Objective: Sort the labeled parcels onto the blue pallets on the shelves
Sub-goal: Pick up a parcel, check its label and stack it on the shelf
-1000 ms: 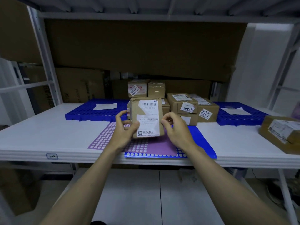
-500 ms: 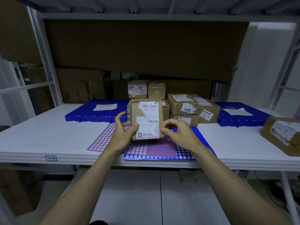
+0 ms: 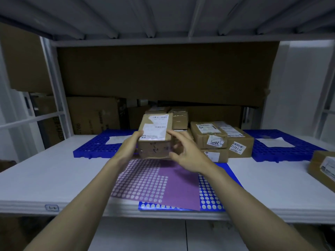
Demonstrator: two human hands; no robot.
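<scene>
Parcel [image 3: 155, 135] gripped by left hand [image 3: 129, 144]; right hand [image 3: 187, 153] open beside it, label print blurred

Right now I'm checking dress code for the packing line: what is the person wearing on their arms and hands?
Nothing that shows: the left hand and right hand are bare, without gloves, and both forearms are uncovered to the frame edge. No watch, ring or wristband is visible.
</scene>
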